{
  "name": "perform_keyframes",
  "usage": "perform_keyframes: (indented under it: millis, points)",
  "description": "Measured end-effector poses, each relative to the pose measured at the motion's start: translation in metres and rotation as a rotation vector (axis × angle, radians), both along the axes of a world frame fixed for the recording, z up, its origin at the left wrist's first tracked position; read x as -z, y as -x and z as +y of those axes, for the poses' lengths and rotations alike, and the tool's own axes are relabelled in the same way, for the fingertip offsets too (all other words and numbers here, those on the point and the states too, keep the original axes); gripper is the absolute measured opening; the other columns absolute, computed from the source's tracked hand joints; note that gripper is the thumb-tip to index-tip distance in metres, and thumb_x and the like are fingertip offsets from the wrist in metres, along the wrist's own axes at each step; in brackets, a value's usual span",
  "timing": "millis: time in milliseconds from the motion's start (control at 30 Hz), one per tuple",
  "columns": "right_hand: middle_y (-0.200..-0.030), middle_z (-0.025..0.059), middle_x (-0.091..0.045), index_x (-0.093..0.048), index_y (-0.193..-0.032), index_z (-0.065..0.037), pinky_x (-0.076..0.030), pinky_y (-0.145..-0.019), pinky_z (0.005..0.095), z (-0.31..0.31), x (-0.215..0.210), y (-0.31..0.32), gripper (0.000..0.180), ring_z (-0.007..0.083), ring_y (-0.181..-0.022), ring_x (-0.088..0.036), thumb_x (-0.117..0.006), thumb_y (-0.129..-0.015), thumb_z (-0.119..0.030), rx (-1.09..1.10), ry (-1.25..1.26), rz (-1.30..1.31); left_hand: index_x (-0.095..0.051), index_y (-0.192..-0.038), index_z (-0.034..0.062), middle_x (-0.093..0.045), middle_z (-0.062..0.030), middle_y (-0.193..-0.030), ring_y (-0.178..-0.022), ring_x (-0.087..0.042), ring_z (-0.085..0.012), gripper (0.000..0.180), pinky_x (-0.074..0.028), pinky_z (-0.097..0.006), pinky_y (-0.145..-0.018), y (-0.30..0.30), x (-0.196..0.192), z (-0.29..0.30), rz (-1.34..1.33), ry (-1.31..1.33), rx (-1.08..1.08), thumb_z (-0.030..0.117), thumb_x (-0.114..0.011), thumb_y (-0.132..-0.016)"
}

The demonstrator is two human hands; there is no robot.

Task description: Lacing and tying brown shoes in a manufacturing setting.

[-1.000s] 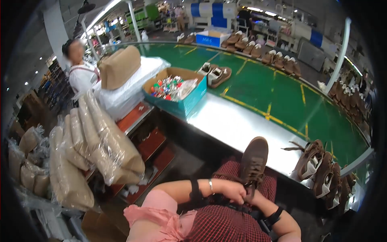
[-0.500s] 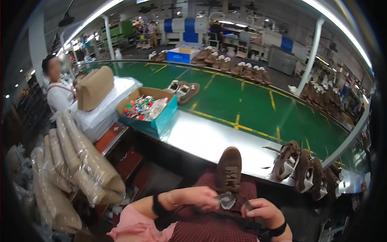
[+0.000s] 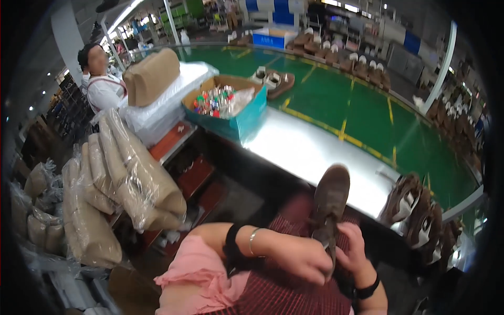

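A brown lace-up shoe (image 3: 332,194) is over my lap, its toe pointing away toward the metal bench edge. My left hand (image 3: 307,260) reaches across the shoe's rear opening with its fingers curled closed against it. Which part those fingers grip is hidden behind the hand. Along the shoe's right side, my right hand (image 3: 353,249) is closed, thumb and fingers at the edge of the opening. The laces are hard to make out in the blur. A checked dark-red apron (image 3: 294,294) covers my lap beneath.
More brown shoes (image 3: 407,207) stand on the bench at right. A teal box (image 3: 247,123) of small coloured-top pieces sits ahead left, beside plastic-wrapped tan shapes (image 3: 142,173). Beyond the metal strip runs a green conveyor (image 3: 315,97). A person (image 3: 102,84) stands at far left.
My view has shifted, so the scene sits further right and the bench appears nearer the top. Both hands have moved from apart behind the shoe onto its opening, and the shoe has tilted.
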State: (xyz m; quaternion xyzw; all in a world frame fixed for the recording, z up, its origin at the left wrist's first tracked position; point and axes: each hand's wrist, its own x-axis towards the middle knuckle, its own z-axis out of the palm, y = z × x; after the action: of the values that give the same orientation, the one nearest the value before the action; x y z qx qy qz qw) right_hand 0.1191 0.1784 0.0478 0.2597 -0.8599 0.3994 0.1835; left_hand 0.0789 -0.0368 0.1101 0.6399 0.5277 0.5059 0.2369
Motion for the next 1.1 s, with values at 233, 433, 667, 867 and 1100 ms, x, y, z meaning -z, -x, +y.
perform_keyframes:
  millis: [233,433,667,867,1100]
  points:
    - [-0.09,0.0062,-0.059,-0.061,-0.087,-0.008,-0.044,-0.077,0.04,-0.001,0.037,0.014,0.019,0.0268,-0.083,-0.054,-0.066,-0.069,-0.013,-0.194,-0.396,-0.041,-0.058,-0.099,0.0006,-0.054,-0.0019,-0.065,-0.055,-0.053,-0.0107,0.018,-0.043,-0.023,-0.048,0.038,0.012,0.016,-1.018,0.262,-0.63,0.013,-0.048,-0.089]
    - [-0.088,0.0053,-0.058,-0.059,-0.085,-0.006,-0.045,-0.074,0.0361,0.016,0.032,0.001,0.02,0.0251,-0.086,-0.054,-0.065,-0.067,-0.012,-0.123,-0.279,-0.01,-0.057,-0.105,0.0035,-0.043,0.0022,-0.058,-0.043,-0.034,-0.008,0.037,-0.032,-0.025,-0.044,0.046,0.092,-0.016,-1.492,0.191,-0.843,0.035,-0.04,-0.098]
    - [-0.077,0.0048,-0.052,-0.06,-0.082,-0.007,-0.047,-0.066,0.0326,-0.002,0.032,0.0,0.017,0.0228,-0.073,-0.056,-0.059,-0.066,-0.013,-0.24,-0.238,0.27,-0.059,-0.1,0.0016,-0.047,0.0013,-0.059,-0.042,-0.035,-0.005,0.04,-0.028,-0.02,-0.037,0.051,0.102,0.008,-1.345,0.601,-0.632,0.039,-0.046,-0.095]
    - [-0.081,0.0062,-0.059,-0.061,-0.086,-0.007,-0.049,-0.065,0.0359,-0.011,0.026,-0.004,0.01,0.0253,-0.076,-0.06,-0.062,-0.076,-0.011,-0.416,-0.266,-0.095,-0.062,-0.1,-0.0008,-0.063,-0.0061,-0.081,-0.07,-0.058,-0.0099,0.028,-0.049,-0.026,-0.061,0.035,0.122,0.041,-1.059,0.847,-0.279,0.024,-0.052,-0.093]
    - [-0.078,0.0111,-0.059,-0.062,-0.081,-0.002,-0.048,-0.065,0.0333,0.022,0.013,0.026,0.005,0.0253,-0.072,-0.059,-0.064,-0.077,-0.005,0.035,0.272,-0.074,-0.06,-0.078,0.0056,-0.058,-0.0091,-0.092,-0.092,-0.055,-0.0313,0.01,-0.047,-0.038,-0.075,0.023,0.041,0.029,0.727,0.41,-0.565,0.012,-0.066,-0.072]
